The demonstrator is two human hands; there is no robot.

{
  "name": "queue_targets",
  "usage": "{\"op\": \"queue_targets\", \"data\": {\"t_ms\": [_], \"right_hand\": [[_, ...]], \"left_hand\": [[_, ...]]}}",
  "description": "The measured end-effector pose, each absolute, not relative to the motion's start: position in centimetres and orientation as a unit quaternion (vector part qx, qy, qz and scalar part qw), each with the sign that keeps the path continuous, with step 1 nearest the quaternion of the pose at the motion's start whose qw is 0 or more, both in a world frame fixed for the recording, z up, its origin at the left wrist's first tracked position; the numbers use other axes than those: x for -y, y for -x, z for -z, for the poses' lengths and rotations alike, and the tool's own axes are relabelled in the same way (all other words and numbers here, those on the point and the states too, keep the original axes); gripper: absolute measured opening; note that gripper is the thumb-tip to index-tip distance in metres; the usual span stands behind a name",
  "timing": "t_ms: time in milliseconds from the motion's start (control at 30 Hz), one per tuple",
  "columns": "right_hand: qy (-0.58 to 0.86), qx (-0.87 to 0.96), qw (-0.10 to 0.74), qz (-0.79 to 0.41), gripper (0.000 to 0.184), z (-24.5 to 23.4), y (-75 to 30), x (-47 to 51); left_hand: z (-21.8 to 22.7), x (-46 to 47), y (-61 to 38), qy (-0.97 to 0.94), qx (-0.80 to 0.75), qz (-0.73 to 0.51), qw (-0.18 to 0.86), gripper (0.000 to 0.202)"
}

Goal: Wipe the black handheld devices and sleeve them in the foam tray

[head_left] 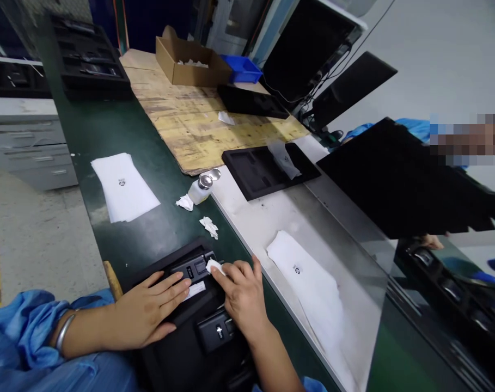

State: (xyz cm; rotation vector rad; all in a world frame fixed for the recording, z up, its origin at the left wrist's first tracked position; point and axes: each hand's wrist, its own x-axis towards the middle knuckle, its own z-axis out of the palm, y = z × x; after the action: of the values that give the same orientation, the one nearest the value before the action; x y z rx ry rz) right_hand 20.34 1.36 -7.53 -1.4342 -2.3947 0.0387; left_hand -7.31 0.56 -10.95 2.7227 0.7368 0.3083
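Observation:
My left hand [151,307] lies flat, fingers stretched, over the lower part of a black device [190,268] with white lettering. That device sits in a black foam tray [169,356]. Between the fingers of my right hand [243,291] is a small white wipe [214,267], pressed against the device's upper right end. A white label strip [196,289] shows beside my left fingertips. Below my right hand, a second black device [214,329] rests in the foam. Part of the tray is hidden under my hands and forearms.
Crumpled wipes [209,227] and a pump bottle [201,188] with its metal lid up stand ahead. White sheets [124,188] lie left, more sheets [308,280] right. Farther off are a foam tray [251,177], a cardboard box [192,65] and a blue bin [243,69]. Another person's hand [432,242] shows at right.

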Motion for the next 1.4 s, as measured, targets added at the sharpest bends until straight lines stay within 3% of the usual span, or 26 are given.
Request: {"op": "queue_targets", "data": {"t_ms": [233,433,800,1000,1267,1400], "right_hand": [[0.543,0.806,0.234,-0.028,0.037,6.8,-21.0,-2.2],[0.527,0.836,0.155,-0.025,0.039,7.4,-18.5,-5.2],[0.544,0.814,0.203,-0.026,0.04,6.8,-20.4,-1.8],[0.544,0.826,0.146,-0.026,0.037,7.5,-18.6,-4.4],[0.574,0.791,0.211,-0.002,0.042,6.1,-24.4,4.7],[0.624,0.74,0.25,0.011,0.039,5.9,-27.4,9.2]], "left_hand": [[11.0,-0.8,7.4,-0.949,-0.249,-0.11,0.16,0.069],[10.8,-0.8,7.3,-0.949,-0.262,-0.095,0.148,0.066],[11.1,-0.7,7.3,-0.954,-0.257,-0.09,0.128,0.066],[11.1,-0.6,7.2,-0.951,-0.267,-0.103,0.118,0.061],[11.2,-0.5,7.6,-0.954,-0.254,-0.115,0.108,0.057],[10.5,1.3,6.3,-0.964,-0.156,-0.147,0.161,0.058]]}}
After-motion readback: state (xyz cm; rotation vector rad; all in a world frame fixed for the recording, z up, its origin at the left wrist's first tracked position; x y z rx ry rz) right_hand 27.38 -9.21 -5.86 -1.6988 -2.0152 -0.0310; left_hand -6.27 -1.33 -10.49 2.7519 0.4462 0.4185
